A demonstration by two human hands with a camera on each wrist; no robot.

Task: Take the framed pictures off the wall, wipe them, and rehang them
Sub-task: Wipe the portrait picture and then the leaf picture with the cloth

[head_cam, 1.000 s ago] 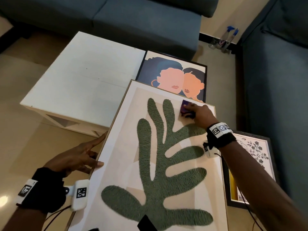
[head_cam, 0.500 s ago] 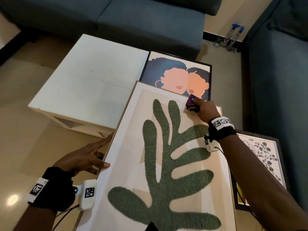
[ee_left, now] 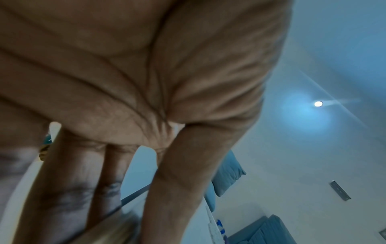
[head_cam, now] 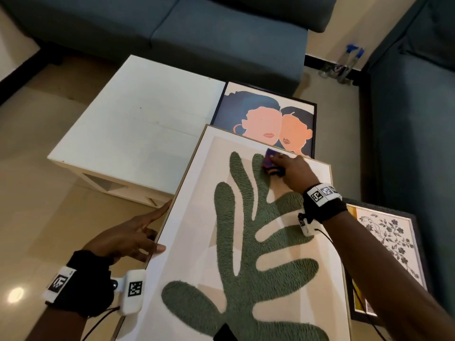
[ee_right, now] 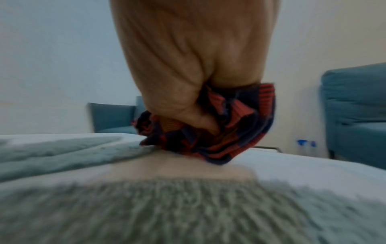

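Note:
A large framed picture [head_cam: 202, 242] with a green leaf shape on cream lies tilted in front of me. My right hand [head_cam: 285, 168] grips a crumpled red and dark blue cloth [ee_right: 219, 125] and presses it on the glass near the picture's top edge. The cloth [head_cam: 269, 160] shows purple in the head view. My left hand [head_cam: 130, 238] rests on the frame's left edge, fingers straight along it and thumb on the front. In the left wrist view the fingers [ee_left: 167, 189] reach down past the frame's edge [ee_left: 129, 196].
A framed picture of two faces [head_cam: 266, 119] lies beyond, against a white low table [head_cam: 138, 124]. A floral framed picture [head_cam: 389, 244] lies at the right. Blue sofas [head_cam: 221, 33] stand behind and on the right. Two spray bottles [head_cam: 344, 65] stand on the floor in the corner.
My right hand has carried the cloth a little to the left along the top of the leaf picture. The left hand keeps its place on the frame's edge.

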